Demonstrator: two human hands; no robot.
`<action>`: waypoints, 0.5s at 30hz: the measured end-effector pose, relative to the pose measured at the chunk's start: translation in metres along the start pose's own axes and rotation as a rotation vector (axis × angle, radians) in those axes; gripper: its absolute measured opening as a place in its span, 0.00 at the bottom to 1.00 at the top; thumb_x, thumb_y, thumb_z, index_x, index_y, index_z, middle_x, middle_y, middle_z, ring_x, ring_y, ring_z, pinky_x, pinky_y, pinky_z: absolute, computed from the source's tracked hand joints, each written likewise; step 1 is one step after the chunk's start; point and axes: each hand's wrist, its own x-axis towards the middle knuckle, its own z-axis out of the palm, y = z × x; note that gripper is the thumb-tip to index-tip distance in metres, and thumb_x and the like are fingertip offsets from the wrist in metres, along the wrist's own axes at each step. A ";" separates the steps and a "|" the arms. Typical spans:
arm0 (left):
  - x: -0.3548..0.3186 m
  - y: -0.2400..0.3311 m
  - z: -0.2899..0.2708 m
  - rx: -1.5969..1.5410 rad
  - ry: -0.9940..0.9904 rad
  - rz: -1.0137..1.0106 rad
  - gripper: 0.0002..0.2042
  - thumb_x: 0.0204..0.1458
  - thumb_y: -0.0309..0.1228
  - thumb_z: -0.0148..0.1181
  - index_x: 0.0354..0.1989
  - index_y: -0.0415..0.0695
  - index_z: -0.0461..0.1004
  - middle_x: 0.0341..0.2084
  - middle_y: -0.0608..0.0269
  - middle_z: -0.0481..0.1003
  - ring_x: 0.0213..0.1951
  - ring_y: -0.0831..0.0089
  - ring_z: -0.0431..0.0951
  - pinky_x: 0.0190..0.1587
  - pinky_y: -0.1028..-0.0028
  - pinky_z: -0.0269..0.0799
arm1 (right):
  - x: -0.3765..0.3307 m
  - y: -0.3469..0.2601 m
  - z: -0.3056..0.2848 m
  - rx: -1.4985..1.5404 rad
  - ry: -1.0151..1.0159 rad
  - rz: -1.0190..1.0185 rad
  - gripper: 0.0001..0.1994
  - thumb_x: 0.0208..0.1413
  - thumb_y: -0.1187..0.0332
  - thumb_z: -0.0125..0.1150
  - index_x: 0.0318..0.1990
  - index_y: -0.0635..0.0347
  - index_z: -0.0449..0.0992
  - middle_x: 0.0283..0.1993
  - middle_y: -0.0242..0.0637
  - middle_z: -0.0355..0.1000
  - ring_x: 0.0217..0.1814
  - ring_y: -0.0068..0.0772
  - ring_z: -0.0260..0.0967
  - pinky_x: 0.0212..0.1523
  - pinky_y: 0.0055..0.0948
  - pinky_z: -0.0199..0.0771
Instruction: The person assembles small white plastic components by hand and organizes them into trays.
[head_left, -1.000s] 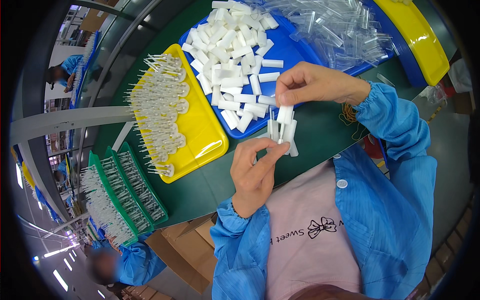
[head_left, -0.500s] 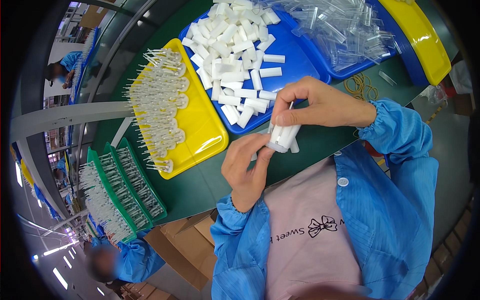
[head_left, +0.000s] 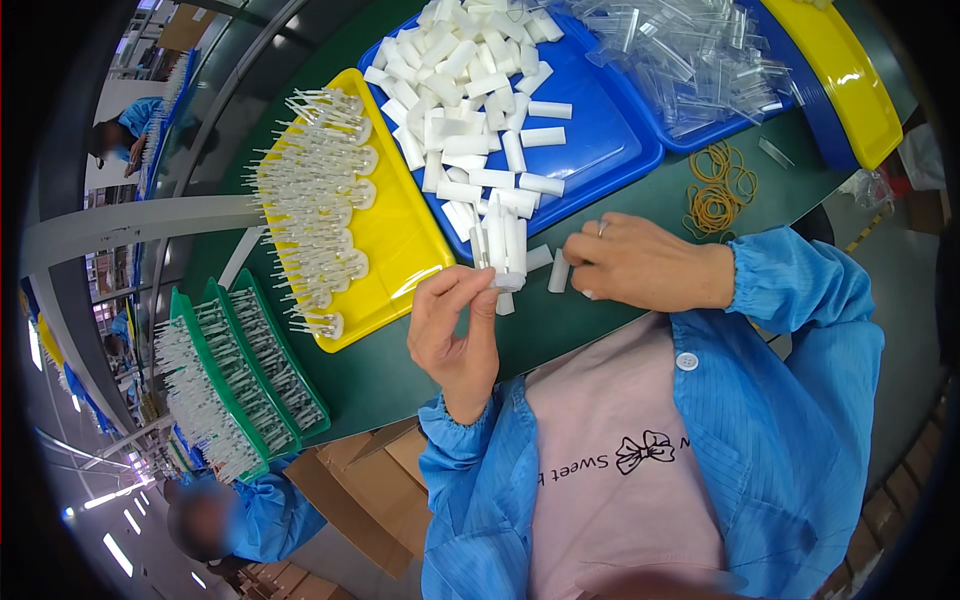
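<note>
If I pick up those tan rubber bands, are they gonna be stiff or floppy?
The rubber bands look floppy, since their thin loops curl loosely. Lifting one may drag others, as they overlap in a pile. Pushed, they'd probably slide, not roll, lying flat on the table.

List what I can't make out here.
Head view: holder base, partly hidden by the left hand.
Head view: whatever lies under the right hand, hidden by the hand itself.
Head view: far end of the clear sleeves, cut off by the top edge.
Head view: rods in the green rack, too small and crowded to count.
</note>
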 end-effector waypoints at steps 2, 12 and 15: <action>-0.001 0.004 -0.001 0.013 -0.021 0.016 0.08 0.46 0.18 0.63 0.36 0.39 0.78 0.33 0.58 0.73 0.36 0.71 0.73 0.39 0.77 0.67 | 0.000 0.004 -0.012 0.205 0.044 0.107 0.05 0.49 0.70 0.60 0.33 0.56 0.72 0.37 0.34 0.63 0.40 0.34 0.64 0.39 0.33 0.63; -0.006 0.025 0.009 -0.156 -0.153 0.276 0.16 0.31 0.14 0.66 0.32 0.42 0.80 0.30 0.60 0.75 0.31 0.67 0.74 0.32 0.73 0.68 | 0.012 0.022 -0.051 1.407 0.521 0.338 0.11 0.59 0.63 0.58 0.44 0.58 0.70 0.34 0.28 0.68 0.35 0.16 0.64 0.38 0.17 0.66; -0.004 0.027 0.012 -0.173 -0.158 0.286 0.17 0.30 0.14 0.66 0.32 0.42 0.80 0.30 0.61 0.75 0.31 0.67 0.74 0.32 0.74 0.67 | 0.022 0.010 -0.047 1.559 0.614 0.355 0.16 0.59 0.64 0.57 0.53 0.59 0.68 0.37 0.28 0.69 0.36 0.17 0.65 0.41 0.19 0.68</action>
